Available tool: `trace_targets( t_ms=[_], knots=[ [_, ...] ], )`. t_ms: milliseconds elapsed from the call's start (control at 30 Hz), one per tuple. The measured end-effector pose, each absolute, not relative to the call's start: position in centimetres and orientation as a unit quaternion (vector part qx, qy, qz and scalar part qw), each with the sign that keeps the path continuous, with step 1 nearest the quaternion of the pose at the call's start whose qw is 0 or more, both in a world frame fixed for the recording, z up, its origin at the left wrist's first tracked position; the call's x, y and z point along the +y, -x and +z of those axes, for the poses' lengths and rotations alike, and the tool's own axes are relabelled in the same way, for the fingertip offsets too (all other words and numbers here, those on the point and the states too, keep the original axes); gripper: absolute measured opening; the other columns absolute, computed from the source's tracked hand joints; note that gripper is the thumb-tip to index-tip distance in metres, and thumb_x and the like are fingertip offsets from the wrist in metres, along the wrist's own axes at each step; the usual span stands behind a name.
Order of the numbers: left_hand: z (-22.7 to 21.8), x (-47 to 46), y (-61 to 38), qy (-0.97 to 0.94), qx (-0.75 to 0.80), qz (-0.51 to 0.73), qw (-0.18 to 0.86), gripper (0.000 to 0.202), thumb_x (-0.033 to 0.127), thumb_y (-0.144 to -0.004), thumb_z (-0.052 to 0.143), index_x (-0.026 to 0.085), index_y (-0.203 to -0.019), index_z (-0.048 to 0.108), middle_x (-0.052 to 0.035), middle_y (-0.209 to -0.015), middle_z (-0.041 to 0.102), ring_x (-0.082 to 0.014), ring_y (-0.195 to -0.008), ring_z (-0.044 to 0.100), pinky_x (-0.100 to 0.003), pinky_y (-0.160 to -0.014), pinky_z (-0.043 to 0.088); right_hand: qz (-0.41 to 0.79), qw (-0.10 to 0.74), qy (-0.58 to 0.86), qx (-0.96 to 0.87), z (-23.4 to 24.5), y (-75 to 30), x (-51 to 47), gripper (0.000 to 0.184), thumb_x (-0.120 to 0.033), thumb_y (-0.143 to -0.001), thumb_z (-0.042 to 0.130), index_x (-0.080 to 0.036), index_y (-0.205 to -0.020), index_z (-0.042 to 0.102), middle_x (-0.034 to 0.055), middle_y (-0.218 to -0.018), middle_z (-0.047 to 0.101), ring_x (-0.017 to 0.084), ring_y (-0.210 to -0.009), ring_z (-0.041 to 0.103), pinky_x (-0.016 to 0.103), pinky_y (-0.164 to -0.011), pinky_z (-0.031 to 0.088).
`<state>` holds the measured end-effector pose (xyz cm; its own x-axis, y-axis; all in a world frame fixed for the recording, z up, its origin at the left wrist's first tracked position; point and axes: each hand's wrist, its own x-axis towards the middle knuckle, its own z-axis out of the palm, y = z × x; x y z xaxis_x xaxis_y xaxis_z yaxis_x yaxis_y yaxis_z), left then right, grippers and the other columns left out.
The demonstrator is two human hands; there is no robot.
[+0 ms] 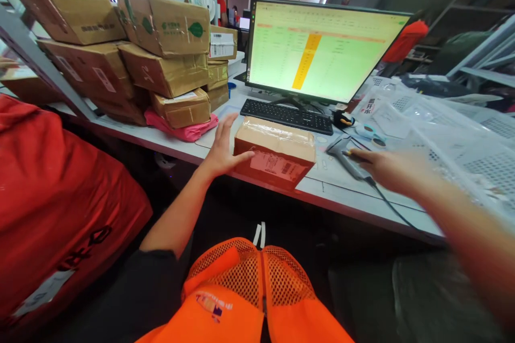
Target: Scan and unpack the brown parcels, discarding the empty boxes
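A small brown cardboard box [276, 136] with clear tape on top and a label on its front sits at the desk's near edge. My left hand [225, 150] is at its left end, fingers spread and thumb stretched across the front corner; whether it touches the box is unclear. To the right, a grey corded barcode scanner [348, 159] lies low over the desk. My right hand [376, 165] has its fingers closed at the scanner's handle, and the forearm is smeared by motion.
Stacked cartons [169, 27] stand at the left, with a pink bag [181, 128] beneath. Behind the box are a black keyboard [285, 116] and a lit monitor [322, 53]. White plastic baskets [462, 139] occupy the right. A large red bag [60, 198] bulges at the left.
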<state>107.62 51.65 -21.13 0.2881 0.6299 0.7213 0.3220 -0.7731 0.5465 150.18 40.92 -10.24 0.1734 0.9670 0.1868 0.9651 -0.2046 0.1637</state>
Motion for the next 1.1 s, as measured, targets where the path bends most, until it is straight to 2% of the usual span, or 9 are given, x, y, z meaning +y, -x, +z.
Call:
trace_targets(
  t_ms=[67, 133, 233, 367, 467, 600, 733, 867, 1100],
  knots=[
    [-19.6, 49.3, -109.2, -0.807, 0.295, 0.511, 0.012, 0.084, 0.069, -0.09, 0.072, 0.021, -0.156, 0.049, -0.0172, -0.159, 0.051, -0.0361, -0.153, 0.039, -0.054, -0.128, 0.028, 0.104, 0.078, -0.774, 0.62, -13.6, -147.0, 40.7, 0.053, -0.04, -0.105, 0.049, -0.032, -0.157, 0.058, 0.018, -0.112, 0.075, 0.035, -0.088, 0.072, 0.045, -0.072, 0.055],
    [-18.7, 48.0, -111.1, -0.826, 0.3, 0.472, -0.068, 0.066, 0.064, -0.096, 0.068, 0.021, -0.145, 0.061, -0.0155, -0.147, 0.062, -0.0353, -0.143, 0.049, -0.052, -0.123, 0.033, 0.106, 0.078, -0.772, 0.622, -16.7, -144.0, 41.0, 0.057, -0.035, -0.11, 0.035, -0.03, -0.165, 0.045, 0.0204, -0.125, 0.07, 0.035, -0.104, 0.071, 0.045, -0.081, 0.055],
    [-18.9, 48.0, -113.1, -0.823, 0.34, 0.444, -0.104, 0.051, 0.058, -0.097, 0.069, 0.02, -0.132, 0.07, -0.0134, -0.132, 0.071, -0.0335, -0.127, 0.059, -0.049, -0.112, 0.038, 0.106, 0.039, -0.766, 0.633, -19.4, -141.9, 42.1, 0.054, -0.033, -0.11, 0.036, -0.022, -0.159, 0.054, 0.0233, -0.132, 0.065, 0.036, -0.119, 0.066, 0.045, -0.095, 0.054],
    [-19.5, 48.9, -113.4, -0.824, 0.351, 0.434, -0.099, 0.041, 0.055, -0.098, 0.071, 0.022, -0.122, 0.074, -0.0108, -0.123, 0.075, -0.0311, -0.118, 0.061, -0.047, -0.104, 0.037, 0.071, -0.166, -0.729, 0.661, -17.0, -142.0, 44.2, 0.048, -0.034, -0.106, 0.044, -0.014, -0.142, 0.069, 0.0206, -0.124, 0.07, 0.032, -0.109, 0.068, 0.046, -0.098, 0.055],
    [-19.2, 48.6, -113.1, -0.828, 0.362, 0.42, -0.088, 0.038, 0.054, -0.098, 0.071, 0.023, -0.119, 0.075, -0.0098, -0.119, 0.076, -0.0309, -0.116, 0.061, -0.047, -0.104, 0.034, 0.017, -0.318, -0.624, 0.713, -12.8, -140.5, 46.0, 0.048, -0.045, -0.105, 0.05, -0.018, -0.139, 0.071, 0.0153, -0.125, 0.072, 0.027, -0.105, 0.069, 0.041, -0.092, 0.057],
    [-18.7, 48.1, -113.1, -0.826, 0.378, 0.409, -0.083, 0.035, 0.053, -0.099, 0.07, 0.024, -0.117, 0.076, -0.0104, -0.116, 0.076, -0.0324, -0.115, 0.06, -0.048, -0.103, 0.033, 0.024, -0.172, -0.566, 0.805, -8.7, -135.9, 47.6, 0.05, -0.052, -0.093, 0.072, -0.02, -0.131, 0.077, 0.0145, -0.123, 0.072, 0.028, -0.108, 0.068, 0.038, -0.094, 0.054],
    [-18.8, 48.2, -113.4, -0.825, 0.378, 0.411, -0.084, 0.038, 0.053, -0.1, 0.068, 0.022, -0.122, 0.075, -0.0112, -0.115, 0.075, -0.0326, -0.116, 0.059, -0.048, -0.103, 0.033, 0.123, -0.022, -0.592, 0.796, -7.4, -133.0, 47.7, 0.041, -0.048, -0.104, 0.056, -0.019, -0.123, 0.079, 0.0163, -0.115, 0.076, 0.031, -0.107, 0.069, 0.039, -0.092, 0.05],
    [-18.7, 47.1, -113.8, -0.831, 0.378, 0.399, -0.08, 0.04, 0.054, -0.098, 0.069, 0.021, -0.121, 0.074, -0.012, -0.117, 0.075, -0.0327, -0.116, 0.059, -0.048, -0.105, 0.034, 0.184, -0.082, -0.677, 0.708, -7.1, -133.7, 49.6, 0.05, -0.047, -0.11, 0.04, -0.016, -0.123, 0.077, 0.0205, -0.114, 0.076, 0.032, -0.101, 0.07, 0.037, -0.085, 0.048],
    [-12.8, 47.9, -112.6, -0.899, 0.342, 0.273, -0.023, 0.038, 0.055, -0.097, 0.07, 0.021, -0.111, 0.079, -0.0108, -0.117, 0.073, -0.0327, -0.118, 0.062, -0.043, -0.098, 0.045, -0.083, -0.072, -0.698, 0.708, -7.9, -135.4, 54.6, 0.047, -0.04, -0.109, 0.05, -0.007, -0.097, 0.08, 0.0132, -0.095, 0.076, 0.017, -0.078, 0.061, 0.027, -0.068, 0.04]
  ],
)
